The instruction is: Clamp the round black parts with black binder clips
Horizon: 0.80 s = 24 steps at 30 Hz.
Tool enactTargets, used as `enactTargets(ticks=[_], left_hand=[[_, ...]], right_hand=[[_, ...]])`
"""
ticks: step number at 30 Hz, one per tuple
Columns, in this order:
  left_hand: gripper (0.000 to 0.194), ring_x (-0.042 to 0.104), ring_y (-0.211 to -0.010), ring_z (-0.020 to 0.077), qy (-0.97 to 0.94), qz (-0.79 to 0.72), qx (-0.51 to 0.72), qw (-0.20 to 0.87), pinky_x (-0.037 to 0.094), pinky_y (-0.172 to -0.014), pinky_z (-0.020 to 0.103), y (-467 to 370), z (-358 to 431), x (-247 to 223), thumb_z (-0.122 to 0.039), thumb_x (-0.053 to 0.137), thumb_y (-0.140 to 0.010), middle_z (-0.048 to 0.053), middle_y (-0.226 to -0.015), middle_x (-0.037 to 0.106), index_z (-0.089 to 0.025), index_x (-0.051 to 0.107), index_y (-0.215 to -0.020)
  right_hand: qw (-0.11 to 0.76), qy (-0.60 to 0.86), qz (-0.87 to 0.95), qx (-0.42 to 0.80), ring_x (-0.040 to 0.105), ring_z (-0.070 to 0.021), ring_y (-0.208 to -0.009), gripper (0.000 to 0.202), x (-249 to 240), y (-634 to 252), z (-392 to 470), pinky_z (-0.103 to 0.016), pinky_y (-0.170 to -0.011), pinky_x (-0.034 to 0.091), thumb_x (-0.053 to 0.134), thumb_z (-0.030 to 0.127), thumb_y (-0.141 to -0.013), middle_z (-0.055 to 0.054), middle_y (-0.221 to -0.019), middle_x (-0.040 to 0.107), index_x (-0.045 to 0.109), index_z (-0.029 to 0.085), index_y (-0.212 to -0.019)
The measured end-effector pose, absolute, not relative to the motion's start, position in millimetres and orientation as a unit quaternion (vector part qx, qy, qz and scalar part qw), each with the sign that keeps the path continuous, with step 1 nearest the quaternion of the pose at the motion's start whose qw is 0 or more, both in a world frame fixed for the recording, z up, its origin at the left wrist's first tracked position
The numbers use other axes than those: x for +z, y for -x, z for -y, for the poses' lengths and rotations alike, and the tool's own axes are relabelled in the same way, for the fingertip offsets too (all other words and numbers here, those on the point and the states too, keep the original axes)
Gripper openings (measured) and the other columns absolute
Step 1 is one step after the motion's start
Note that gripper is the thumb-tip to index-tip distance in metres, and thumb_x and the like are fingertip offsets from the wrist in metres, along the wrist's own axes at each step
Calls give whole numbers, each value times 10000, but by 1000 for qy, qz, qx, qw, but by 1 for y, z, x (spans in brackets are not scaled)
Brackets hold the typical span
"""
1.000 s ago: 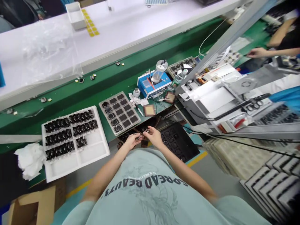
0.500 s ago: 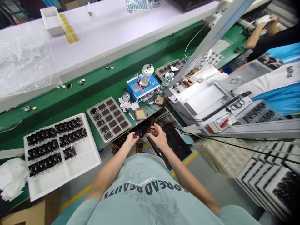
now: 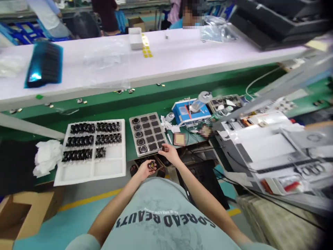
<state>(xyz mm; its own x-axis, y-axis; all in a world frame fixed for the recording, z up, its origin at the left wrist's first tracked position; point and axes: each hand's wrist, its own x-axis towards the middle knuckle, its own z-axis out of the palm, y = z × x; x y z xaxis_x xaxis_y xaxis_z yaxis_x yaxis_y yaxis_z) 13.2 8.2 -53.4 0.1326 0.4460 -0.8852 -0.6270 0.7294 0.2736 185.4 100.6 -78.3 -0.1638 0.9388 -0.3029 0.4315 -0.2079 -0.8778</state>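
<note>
My left hand (image 3: 145, 171) is closed around a small round dark watch part (image 3: 151, 164) with a yellowish spot, held low in front of my shirt. My right hand (image 3: 171, 154) is at the near right corner of a clear plastic tray (image 3: 145, 153), its thumb and fingers pinched about a small dark piece (image 3: 164, 147). Whether that piece is out of the tray I cannot tell. Round black rings (image 3: 140, 142) fill the tray's left column, and dark square pieces (image 3: 148, 132) lie in the other columns.
A white foam tray (image 3: 109, 170) with rows of black parts stands left, beside crumpled white paper (image 3: 47, 156). Behind the plastic tray are a blue box (image 3: 191, 111) and a clear container (image 3: 201, 100). A grey machine (image 3: 249, 152) and cables stand right.
My view has turned left. My right hand has moved from in front of my body to the tray's corner. The left hand still holds a dark part, now showing its yellowish spot.
</note>
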Motion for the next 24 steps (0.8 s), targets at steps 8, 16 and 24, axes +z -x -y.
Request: enactTargets(ticks=[8,16,24], left_hand=[[243,633,-560,127,154,-543,446,694,471,-479,219,61,60,-59,-293,489,-974,77,-831,703,-129,654,-1047],[343,609,-545,123,122,-485,465,730,446,-447,205,82,56,-60,-420,477,-976,79,-846,705,-142,658,-1060],[462,584,-527,122,93,-489,476,725,406,-413,197,90,47,-56,-540,445,-965,94,-841,712,-137,660,-1041]], right_hand=[[81,576,741,337,683,-274,-1004,431,-76,-132,-111,-387,-904,520,743,292,-719,-134,-1102,730,686,166,-1127],[-177,595,759,197,719,-311,-863,311,-58,-106,-133,-323,-725,505,712,423,-774,-194,-853,751,760,120,-820],[-167,622,749,158,718,-336,-940,379,-65,-87,-130,-337,-769,510,721,396,-802,-259,-969,744,761,56,-965]])
